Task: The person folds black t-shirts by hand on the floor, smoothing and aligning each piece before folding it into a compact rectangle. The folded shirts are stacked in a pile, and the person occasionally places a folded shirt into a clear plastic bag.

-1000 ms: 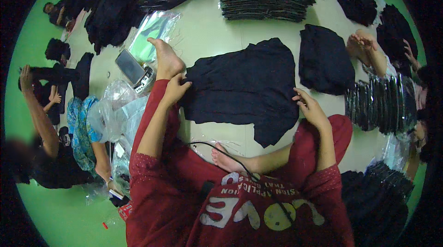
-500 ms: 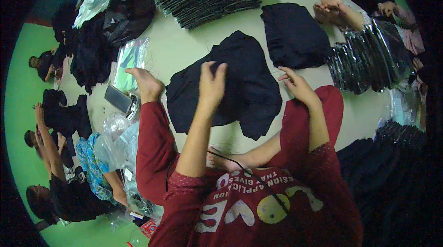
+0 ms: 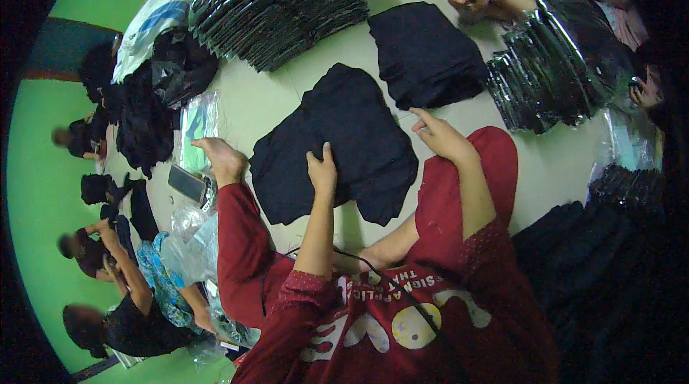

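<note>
A dark black garment (image 3: pixel 344 125) lies spread on the pale floor in front of my crossed legs, its outline uneven. Over its near part is my left hand (image 3: pixel 322 170), thumb and forefinger apart; its other fingers are hard to see. My right hand (image 3: pixel 441 137) hovers by my right knee with fingers loosely stretched and nothing in them. Its fingertips come close to the near edge of a folded black garment pile (image 3: pixel 427 54), which lies just beyond the spread garment.
Large stacks of black items in clear plastic (image 3: pixel 280 7) stand at the far side, with another stack (image 3: pixel 542 68) at the right. Dark cloth (image 3: pixel 588 269) heaps at the near right. A phone (image 3: pixel 187 184) and plastic bags (image 3: pixel 188 230) lie left of my leg. Other people sit around.
The view has shifted, and the far stacks now appear further left. My left hand has drawn back toward me over the spread garment. My right hand stays near the knee.
</note>
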`<state>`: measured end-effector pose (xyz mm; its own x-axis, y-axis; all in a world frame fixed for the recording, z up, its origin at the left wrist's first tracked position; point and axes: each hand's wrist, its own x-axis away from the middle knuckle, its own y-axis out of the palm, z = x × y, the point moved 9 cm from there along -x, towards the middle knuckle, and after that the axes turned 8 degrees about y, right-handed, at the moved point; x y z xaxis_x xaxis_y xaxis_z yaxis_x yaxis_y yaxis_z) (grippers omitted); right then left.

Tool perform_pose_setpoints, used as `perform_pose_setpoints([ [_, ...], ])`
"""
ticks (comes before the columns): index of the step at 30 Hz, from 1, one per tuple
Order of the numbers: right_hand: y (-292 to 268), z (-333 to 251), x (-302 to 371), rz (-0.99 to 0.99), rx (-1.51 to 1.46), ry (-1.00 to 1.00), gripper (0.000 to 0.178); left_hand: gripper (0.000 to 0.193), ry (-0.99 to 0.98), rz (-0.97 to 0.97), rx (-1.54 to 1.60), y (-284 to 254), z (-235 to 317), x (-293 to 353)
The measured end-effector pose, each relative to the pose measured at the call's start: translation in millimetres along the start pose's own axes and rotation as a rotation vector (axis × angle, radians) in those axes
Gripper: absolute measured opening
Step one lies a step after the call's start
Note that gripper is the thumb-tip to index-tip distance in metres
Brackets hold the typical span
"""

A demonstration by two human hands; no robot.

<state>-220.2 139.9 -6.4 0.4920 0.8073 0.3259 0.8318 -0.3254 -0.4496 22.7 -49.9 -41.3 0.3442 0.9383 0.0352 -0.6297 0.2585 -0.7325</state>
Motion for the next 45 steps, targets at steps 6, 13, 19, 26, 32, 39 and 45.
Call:
perform_pose_setpoints([
  [6,1.5,0.9,-1.6,0.031,0.081,0.022,0.050,0.032,0.715,-0.039,-0.066,-37.2,187.3,4.8],
  [13,12.9,0.7,-9.2,0.032,0.073,0.047,0.045,0.034,1.152,-0.410,0.109,-84.4,388.5,-9.6],
  [19,18.6,-13.4,-9.5,0.007,-0.033,-0.056,0.047,0.043,0.990,-0.592,0.149,-14.1,446.1,-94.3],
  [26,7.1,-8.5,-4.4,0.037,-0.072,0.028,0.045,0.039,1.047,-0.248,0.174,60.4,355.3,-134.2],
  [32,13.0,-7.0,-9.2,0.020,-0.046,0.005,0.048,0.012,1.153,-0.357,-0.040,27.9,211.9,27.3],
  [39,20.1,-0.5,-10.1,-0.040,0.001,0.021,0.049,0.037,1.218,-0.778,-0.344,16.9,86.8,161.5],
  [45,26.3,7.2,-13.0,-0.064,0.096,0.018,0.049,0.016,1.034,-0.845,-0.095,23.1,68.8,131.2],
])
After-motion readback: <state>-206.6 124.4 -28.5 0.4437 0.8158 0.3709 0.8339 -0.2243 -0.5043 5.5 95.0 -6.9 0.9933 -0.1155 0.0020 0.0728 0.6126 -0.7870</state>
